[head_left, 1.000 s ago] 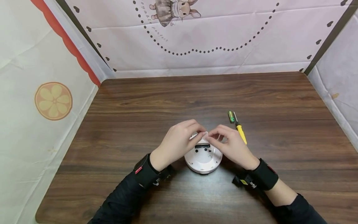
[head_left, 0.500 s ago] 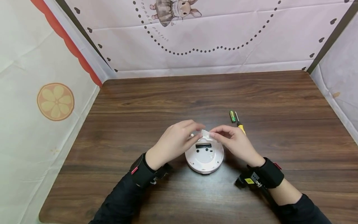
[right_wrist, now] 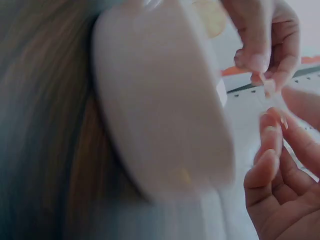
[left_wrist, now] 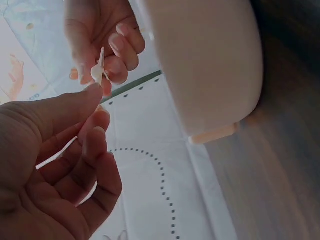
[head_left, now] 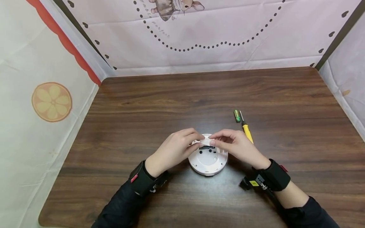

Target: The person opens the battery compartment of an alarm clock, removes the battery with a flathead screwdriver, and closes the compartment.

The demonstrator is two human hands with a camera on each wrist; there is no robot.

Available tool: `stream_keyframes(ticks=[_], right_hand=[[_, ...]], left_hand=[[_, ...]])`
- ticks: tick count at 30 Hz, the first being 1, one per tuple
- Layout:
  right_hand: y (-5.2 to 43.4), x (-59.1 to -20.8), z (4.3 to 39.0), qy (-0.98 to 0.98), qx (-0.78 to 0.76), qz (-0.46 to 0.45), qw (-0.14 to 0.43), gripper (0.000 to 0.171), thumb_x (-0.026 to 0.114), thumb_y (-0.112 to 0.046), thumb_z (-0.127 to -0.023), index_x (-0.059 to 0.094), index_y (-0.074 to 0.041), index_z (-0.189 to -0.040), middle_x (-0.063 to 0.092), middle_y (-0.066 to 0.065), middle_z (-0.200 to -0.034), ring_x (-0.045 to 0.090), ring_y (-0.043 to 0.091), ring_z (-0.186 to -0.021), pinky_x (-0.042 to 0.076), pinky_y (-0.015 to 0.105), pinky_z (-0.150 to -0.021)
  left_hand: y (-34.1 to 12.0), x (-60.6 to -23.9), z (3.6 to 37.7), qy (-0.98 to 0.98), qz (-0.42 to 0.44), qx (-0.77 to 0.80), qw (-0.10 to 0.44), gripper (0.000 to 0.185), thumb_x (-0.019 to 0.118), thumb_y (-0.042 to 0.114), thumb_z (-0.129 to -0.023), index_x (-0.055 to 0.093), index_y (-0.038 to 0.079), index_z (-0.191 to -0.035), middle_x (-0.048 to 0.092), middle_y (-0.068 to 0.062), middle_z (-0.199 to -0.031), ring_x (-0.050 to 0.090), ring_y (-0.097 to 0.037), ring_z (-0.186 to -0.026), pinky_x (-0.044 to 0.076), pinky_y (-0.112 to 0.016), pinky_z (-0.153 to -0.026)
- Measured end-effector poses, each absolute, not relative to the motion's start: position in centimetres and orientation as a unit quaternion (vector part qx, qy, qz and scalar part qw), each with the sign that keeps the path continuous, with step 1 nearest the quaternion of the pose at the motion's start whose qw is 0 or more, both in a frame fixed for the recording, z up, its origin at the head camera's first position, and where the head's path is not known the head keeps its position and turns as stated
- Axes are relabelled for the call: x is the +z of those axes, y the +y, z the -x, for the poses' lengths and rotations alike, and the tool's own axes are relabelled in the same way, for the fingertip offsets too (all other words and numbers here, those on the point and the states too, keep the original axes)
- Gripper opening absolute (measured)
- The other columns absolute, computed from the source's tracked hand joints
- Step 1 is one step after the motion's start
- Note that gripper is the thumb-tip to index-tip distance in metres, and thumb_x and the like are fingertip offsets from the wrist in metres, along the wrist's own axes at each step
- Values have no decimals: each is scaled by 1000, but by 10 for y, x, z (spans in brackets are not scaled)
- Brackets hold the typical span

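Note:
A round white device [head_left: 208,164] lies on the table, its underside with screws, small holes and a dark battery slot [head_left: 206,147] facing up. Just over that slot is a small white battery cover [head_left: 206,141]. My left hand [head_left: 176,146] pinches the cover's left side between thumb and fingertips. From the other side, my right hand [head_left: 238,145] holds it by thumb and index fingertip. Seen edge-on in the left wrist view, the cover [left_wrist: 102,70] is thin with a raised bump. In the right wrist view the cover [right_wrist: 270,88] shows between the two hands, near the device's blurred side [right_wrist: 160,100].
Beyond my right hand lie a green battery [head_left: 237,116] and a screwdriver [head_left: 247,133] with a yellow handle. The brown wooden table [head_left: 159,95] is bordered by printed white cloth [head_left: 211,58] at the back and sides.
Half a second ago the cover stood higher and tilted; now it is lower and flatter above the slot. The left fingertips have come closer to it. The head view has shifted slightly.

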State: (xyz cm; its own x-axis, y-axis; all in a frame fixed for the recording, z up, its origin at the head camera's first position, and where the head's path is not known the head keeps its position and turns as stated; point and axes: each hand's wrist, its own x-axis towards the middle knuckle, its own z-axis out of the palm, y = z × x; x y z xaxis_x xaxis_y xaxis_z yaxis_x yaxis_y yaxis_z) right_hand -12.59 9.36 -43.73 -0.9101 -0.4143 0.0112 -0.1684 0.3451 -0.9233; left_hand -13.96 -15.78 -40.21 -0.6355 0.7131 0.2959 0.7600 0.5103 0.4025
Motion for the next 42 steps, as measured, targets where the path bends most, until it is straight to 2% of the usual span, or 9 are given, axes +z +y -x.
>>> stream_keyframes(ticks=[4,7,12,17,21,28,31,38,42], right_hand=[[98,-435,117,844,-478,240,43,21,79,-20,-90,75,-20,-110,62,-11,-88,57,9,-79,48,26,-70],[101,-435,108,850,-448,276,14,21,80,-13,-87,75,-17,-107,61,-13,-88,55,6,-77,47,25,-66],[102,-437,95,858,-399,322,-20,19,79,-11,-89,76,-12,-108,66,-8,-98,57,4,-82,50,23,-68],[102,-434,86,863,-370,341,-53,18,78,-8,-88,77,-8,-106,66,-3,-101,61,7,-87,52,26,-72],[99,-430,81,866,-370,330,-61,17,77,-6,-88,77,-7,-105,64,-1,-101,60,7,-83,51,25,-69],[98,-422,73,877,-376,294,-56,11,77,-6,-89,77,-6,-100,63,-1,-99,54,5,-73,47,23,-61],[98,-419,70,881,-379,279,-48,11,77,-7,-89,77,-7,-100,64,-1,-99,53,5,-73,46,23,-61],[98,-416,64,890,-370,263,-35,10,76,-9,-91,77,-7,-101,63,-2,-99,53,5,-75,47,25,-63],[98,-415,61,892,-374,251,-28,9,76,-10,-91,78,-8,-100,63,-3,-98,53,5,-76,47,25,-64]], left_hand=[[-159,-406,131,-874,393,-286,10,14,73,12,-94,73,7,-108,66,1,-98,57,-8,-76,48,-21,-66],[-158,-409,124,-875,372,-310,-22,14,73,11,-94,74,7,-107,63,3,-92,55,-7,-74,46,-20,-63],[-155,-412,113,-878,358,-316,-42,15,73,11,-93,74,6,-108,60,4,-88,53,-7,-72,44,-21,-63],[-149,-410,103,-887,348,-299,-44,16,72,12,-94,74,5,-109,63,1,-94,58,-8,-77,49,-24,-69],[-146,-407,98,-898,336,-282,-43,16,72,13,-94,75,6,-108,63,0,-97,59,-10,-79,52,-29,-72],[-142,-401,91,-902,340,-266,-25,18,70,16,-96,78,6,-109,61,-1,-91,54,-11,-72,48,-29,-65],[-142,-399,89,-899,342,-274,-15,17,72,15,-95,79,6,-107,63,-2,-93,56,-10,-73,49,-29,-65],[-144,-395,86,-894,346,-286,-3,8,77,16,-91,80,9,-91,62,0,-92,56,-8,-74,49,-27,-66],[-147,-394,85,-892,369,-262,-10,11,76,19,-92,81,9,-93,57,1,-91,52,-9,-74,45,-26,-65]])
